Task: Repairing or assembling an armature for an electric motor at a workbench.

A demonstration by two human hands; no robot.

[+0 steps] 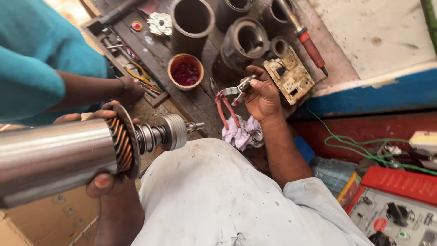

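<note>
My left hand (pixel 105 182) grips a long shiny steel motor cylinder (pixel 54 157) held sideways at the left, thumb on its lower edge. Copper windings (pixel 121 143) show at its end, and a shaft with a ribbed metal bearing piece (pixel 173 132) sticks out to the right. My right hand (pixel 261 95) is raised at the centre, shut on red-handled pliers (pixel 230 102) whose handles hang down to the left. A crumpled pale cloth (pixel 241 132) lies just below that hand.
Another person in a teal shirt (pixel 32 54) reaches a hand (pixel 129 89) into a tool tray (pixel 132 59). Metal sleeves (pixel 191 20), a bowl of red liquid (pixel 185 72), a socket board (pixel 290 75) and a red-handled screwdriver (pixel 306 36) lie ahead. A test meter (pixel 396 214) sits bottom right.
</note>
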